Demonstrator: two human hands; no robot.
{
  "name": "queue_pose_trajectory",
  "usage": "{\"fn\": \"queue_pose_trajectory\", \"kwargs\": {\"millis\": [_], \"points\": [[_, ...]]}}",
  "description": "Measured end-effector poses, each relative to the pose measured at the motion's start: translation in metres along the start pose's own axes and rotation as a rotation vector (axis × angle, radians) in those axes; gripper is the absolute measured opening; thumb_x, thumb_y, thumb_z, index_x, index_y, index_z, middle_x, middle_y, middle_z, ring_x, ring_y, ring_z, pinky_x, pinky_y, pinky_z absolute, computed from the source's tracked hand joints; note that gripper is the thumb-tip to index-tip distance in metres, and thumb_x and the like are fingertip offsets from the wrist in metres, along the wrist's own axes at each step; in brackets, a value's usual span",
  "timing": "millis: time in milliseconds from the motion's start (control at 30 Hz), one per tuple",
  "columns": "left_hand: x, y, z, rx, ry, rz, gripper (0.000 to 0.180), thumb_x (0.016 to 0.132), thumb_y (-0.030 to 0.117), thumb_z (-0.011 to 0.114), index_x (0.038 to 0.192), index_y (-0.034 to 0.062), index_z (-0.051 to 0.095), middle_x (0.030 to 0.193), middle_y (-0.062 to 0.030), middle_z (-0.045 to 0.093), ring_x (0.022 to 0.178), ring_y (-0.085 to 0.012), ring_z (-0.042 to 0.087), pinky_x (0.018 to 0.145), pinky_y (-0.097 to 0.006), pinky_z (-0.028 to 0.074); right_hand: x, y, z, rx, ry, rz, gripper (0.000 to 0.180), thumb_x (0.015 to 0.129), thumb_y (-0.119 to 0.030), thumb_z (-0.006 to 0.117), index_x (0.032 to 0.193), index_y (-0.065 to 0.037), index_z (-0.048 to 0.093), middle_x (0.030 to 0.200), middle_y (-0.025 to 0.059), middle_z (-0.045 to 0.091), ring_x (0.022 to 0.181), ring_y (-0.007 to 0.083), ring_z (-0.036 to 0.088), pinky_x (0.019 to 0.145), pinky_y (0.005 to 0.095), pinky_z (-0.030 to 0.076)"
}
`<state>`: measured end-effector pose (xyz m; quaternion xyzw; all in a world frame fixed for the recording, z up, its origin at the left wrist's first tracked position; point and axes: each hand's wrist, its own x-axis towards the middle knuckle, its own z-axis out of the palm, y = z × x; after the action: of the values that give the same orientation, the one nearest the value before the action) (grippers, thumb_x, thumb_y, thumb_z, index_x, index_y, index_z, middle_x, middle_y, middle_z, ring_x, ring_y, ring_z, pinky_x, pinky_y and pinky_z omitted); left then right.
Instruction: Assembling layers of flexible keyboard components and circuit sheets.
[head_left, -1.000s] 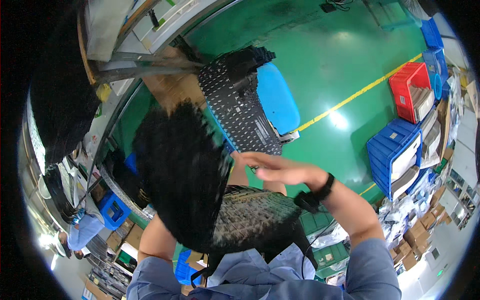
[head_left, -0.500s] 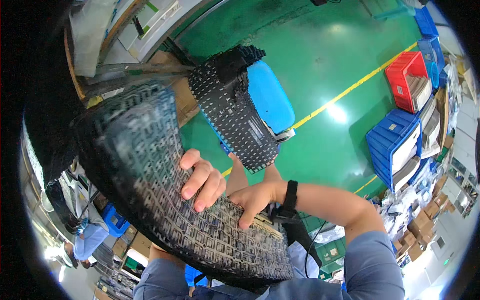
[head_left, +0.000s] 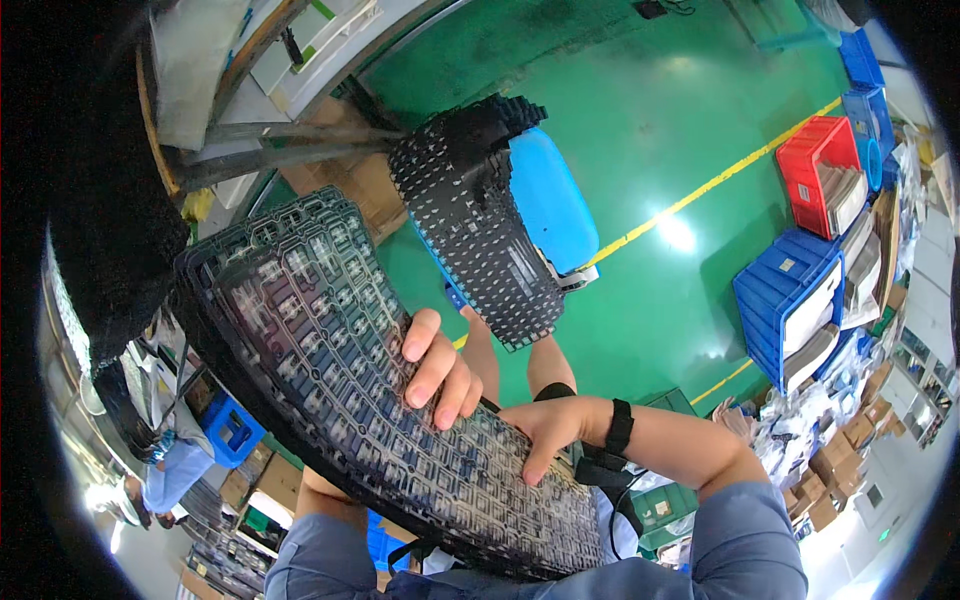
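Floor: glossy green painted floor [head_left: 640, 130] with a yellow line; blue and red plastic crates [head_left: 790, 300] stand well apart at right.
Held tray: large black moulded plastic tray with rows of small pockets [head_left: 330, 370], tilted in front of the chest and filling the lower left of the view.
Stack beyond: second black perforated tray pile [head_left: 470, 220] rests on a blue plastic bin [head_left: 550, 200], near but apart from the held tray.
Left hand: left hand [head_left: 440, 370], fingers curled over the tray's upper edge, grip closed on it.
Right hand: right hand [head_left: 545, 425], black wristband, fingers pressed on the pocketed face near the same edge, holding it too.
Handling: judged thin and flexible; best to keep both hands spread apart, keep it level, avoid twisting.
Underside: hidden, thumbs' placing unclear.
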<state>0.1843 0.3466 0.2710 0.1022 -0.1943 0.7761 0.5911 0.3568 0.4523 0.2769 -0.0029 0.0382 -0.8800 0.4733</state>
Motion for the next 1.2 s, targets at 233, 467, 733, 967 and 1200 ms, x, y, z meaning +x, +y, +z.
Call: {"fn": "queue_pose_trajectory", "kwargs": {"millis": [233,467,733,967,1200], "points": [[0.074,0.017,0.062,0.495,1.132,-0.073,0.06,0.098,0.05,0.033,0.141,0.0079,0.032,0.132,-0.0182,0.051,0.127,-0.0353,0.043,0.105,-0.051,0.035,-0.036,-0.032,0.024,-0.358,0.461,-0.202,0.077,0.07,-0.026,0.086,0.13,0.005,0.049,0.12,0.009,0.063,0.107,0.0183,0.059,0.095,0.0317,0.045],[-0.028,0.082,-0.051,0.403,1.164,0.19,0.093,0.084,0.078,0.033,0.136,0.0015,0.045,0.133,-0.0143,0.053,0.117,-0.0308,0.053,0.103,-0.044,0.041,-0.041,-0.06,-0.019,-1.117,1.169,-0.112,0.081,0.063,-0.042,0.085,0.118,0.011,0.055,0.101,0.0266,0.066,0.097,0.0337,0.066,0.084,0.0394,0.05],[-0.044,0.085,-0.105,1.168,1.202,0.334,0.063,0.094,0.036,0.058,0.14,-0.0001,0.035,0.142,-0.009,0.044,0.127,-0.0221,0.043,0.108,-0.038,0.032,-0.025,-0.064,-0.102,-0.943,1.213,-0.148,0.095,0.064,-0.045,0.082,0.127,0.016,0.046,0.122,0.0298,0.058,0.115,0.0364,0.057,0.096,0.0382,0.045],[-0.073,0.033,-0.152,1.136,1.737,0.162,0.082,0.092,0.049,0.058,0.146,-0.0016,0.022,0.136,-0.0125,0.044,0.12,-0.0203,0.046,0.099,-0.032,0.038,-0.021,-0.08,-0.156,-1.035,1.353,0.06,0.094,0.064,-0.047,0.081,0.129,0.011,0.046,0.122,0.0273,0.058,0.114,0.0359,0.058,0.095,0.0387,0.046],[-0.073,0.035,-0.142,0.839,1.338,0.349,0.063,0.097,0.049,0.046,0.136,-0.0008,0.04,0.129,-0.0098,0.052,0.116,-0.0193,0.052,0.1,-0.034,0.041,-0.014,-0.078,-0.13,-1.068,1.405,0.127,0.097,0.066,-0.043,0.082,0.135,0.01,0.04,0.123,0.0268,0.057,0.114,0.0366,0.056,0.098,0.0389,0.044]]}}
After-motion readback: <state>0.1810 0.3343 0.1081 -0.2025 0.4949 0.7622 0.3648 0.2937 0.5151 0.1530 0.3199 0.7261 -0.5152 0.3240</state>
